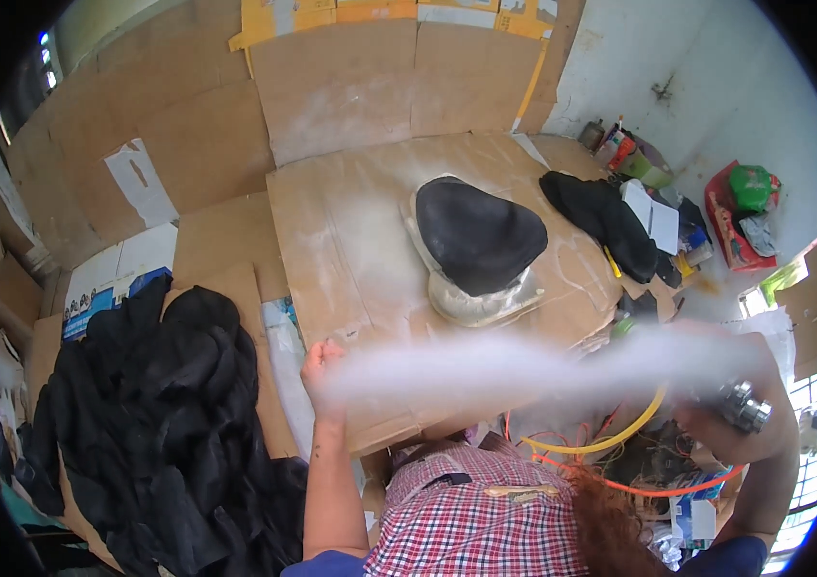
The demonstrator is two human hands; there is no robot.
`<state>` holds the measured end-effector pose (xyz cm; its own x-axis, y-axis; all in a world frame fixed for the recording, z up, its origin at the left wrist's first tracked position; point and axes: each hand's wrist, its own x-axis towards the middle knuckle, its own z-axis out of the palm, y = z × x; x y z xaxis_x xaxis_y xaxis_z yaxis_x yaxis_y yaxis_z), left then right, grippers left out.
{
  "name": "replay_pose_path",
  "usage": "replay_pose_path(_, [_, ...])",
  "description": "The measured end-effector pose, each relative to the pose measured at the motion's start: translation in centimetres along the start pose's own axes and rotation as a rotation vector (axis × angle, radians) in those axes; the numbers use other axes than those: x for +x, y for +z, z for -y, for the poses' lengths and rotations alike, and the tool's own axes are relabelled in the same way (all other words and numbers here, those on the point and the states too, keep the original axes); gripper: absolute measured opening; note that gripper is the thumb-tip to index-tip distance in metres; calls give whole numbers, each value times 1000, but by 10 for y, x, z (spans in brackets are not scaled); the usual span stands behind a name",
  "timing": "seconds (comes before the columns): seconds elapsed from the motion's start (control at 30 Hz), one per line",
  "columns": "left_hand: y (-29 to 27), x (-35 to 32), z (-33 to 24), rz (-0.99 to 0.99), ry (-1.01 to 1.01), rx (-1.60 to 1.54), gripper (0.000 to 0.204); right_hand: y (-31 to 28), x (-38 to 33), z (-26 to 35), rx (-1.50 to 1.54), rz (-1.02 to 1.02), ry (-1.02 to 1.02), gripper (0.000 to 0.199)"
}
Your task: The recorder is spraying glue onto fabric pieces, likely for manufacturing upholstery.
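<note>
A band of white mist [485, 370] stretches between my two hands and veils parts of both. My left hand [322, 365] is raised over the near left edge of the cardboard-covered table [332, 260], fingers curled closed; whatever they hold is lost in the haze. At the right my right hand [721, 438] is closed round a spray gun [747, 409], of which metal fittings show and the rest is veiled. Beyond the mist, a black rounded fabric piece [481, 236] lies on a pale, shaped pad [485, 306].
A big heap of black fabric pieces [159, 423] lies at the left. More black fabric [601, 221] sits at the table's right, beside white paper [654, 221] and clutter. Yellow hose [610, 442] and orange hose [658, 490] loop below my right arm. Cardboard panels [341, 91] stand behind.
</note>
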<state>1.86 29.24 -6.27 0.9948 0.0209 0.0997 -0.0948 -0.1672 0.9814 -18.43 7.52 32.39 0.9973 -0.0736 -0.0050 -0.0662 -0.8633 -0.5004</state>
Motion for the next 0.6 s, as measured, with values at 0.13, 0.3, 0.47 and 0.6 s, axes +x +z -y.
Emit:
replay_pose_path(0.13, [2,-3,8,-17,36,8,30,9,-23,-15,-109,-401,32,55])
replay_pose_path(0.3, [10,-5,6,16,48,-46,30,13,-41,-12,33,-208,9,49])
replay_pose_path(0.47, [17,-6,8,47,74,-6,29,11,-57,-7,-1,-45,22,48])
replay_pose_path(0.6, [15,-13,-4,69,18,-16,28,8,-88,-33,41,-413,173,51])
